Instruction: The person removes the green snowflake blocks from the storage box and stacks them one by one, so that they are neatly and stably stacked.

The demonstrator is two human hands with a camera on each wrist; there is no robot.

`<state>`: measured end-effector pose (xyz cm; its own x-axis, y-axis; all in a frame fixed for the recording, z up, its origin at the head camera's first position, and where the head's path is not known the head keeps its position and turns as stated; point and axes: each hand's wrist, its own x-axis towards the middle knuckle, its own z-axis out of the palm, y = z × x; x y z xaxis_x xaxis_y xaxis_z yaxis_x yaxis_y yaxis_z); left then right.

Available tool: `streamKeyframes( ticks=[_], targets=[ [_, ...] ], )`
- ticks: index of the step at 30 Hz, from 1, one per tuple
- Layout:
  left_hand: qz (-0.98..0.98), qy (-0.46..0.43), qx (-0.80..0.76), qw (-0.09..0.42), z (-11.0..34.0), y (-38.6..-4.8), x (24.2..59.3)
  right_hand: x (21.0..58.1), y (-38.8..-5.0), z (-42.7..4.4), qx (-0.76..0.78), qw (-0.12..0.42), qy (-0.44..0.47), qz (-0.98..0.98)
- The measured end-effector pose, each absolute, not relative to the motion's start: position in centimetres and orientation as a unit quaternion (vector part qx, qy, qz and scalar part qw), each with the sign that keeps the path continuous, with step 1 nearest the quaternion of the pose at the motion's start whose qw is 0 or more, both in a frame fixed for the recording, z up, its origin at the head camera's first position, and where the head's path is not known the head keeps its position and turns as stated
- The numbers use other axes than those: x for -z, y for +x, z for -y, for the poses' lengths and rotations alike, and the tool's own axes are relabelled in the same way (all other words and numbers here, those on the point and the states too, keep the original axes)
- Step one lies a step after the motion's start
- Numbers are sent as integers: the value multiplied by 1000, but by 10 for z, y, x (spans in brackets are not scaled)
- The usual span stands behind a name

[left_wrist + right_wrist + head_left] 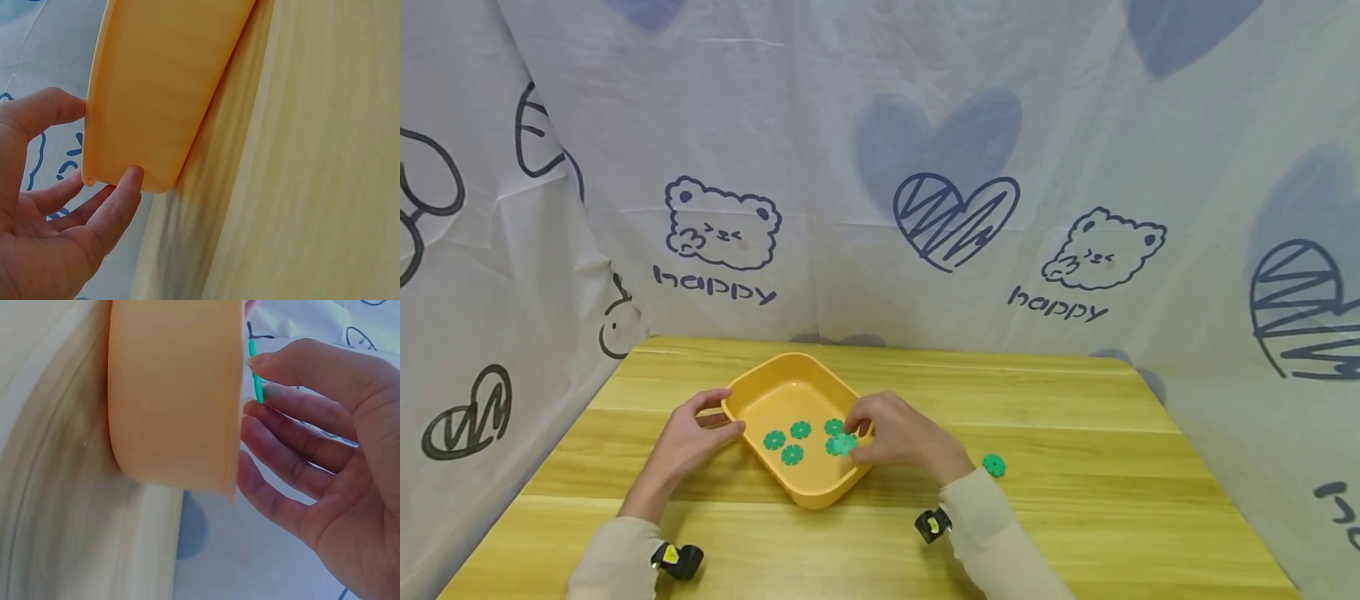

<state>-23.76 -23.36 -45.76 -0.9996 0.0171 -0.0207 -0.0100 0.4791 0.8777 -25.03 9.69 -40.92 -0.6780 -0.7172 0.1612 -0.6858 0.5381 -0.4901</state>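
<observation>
A yellow tray [797,499] with rounded corners stands on the table. Its left corner is gripped by my left hand [688,439], thumb on one side and fingers on the other; the left wrist view shows those fingertips on the tray's outer wall [162,87]. Over the tray's right part, my right hand [898,433] pinches a green notched disc [844,444] between thumb and finger. The right wrist view has this disc [256,375] edge-on beside the rim. Several green discs [792,454] lie inside the tray, one partly hidden beneath the pinched one.
Another green disc [994,465] lies on the wooden table [1075,517], right of the tray and beside my right wrist. Behind and at both sides hangs a white cloth [835,275] printed with hearts and bears. Both wrists wear small black devices.
</observation>
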Motion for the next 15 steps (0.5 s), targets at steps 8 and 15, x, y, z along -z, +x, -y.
streamKeyframes(
  ticks=[8, 15],
  targets=[
    [-859, 4, -511, 10, 233, -236, 457, 406, -249, -117, 277, 18, -394, -876],
    [-859, 3, -511, 8, 232, -236, 456, 401, -245, -134, 283, 15, -381, -880]
  ],
)
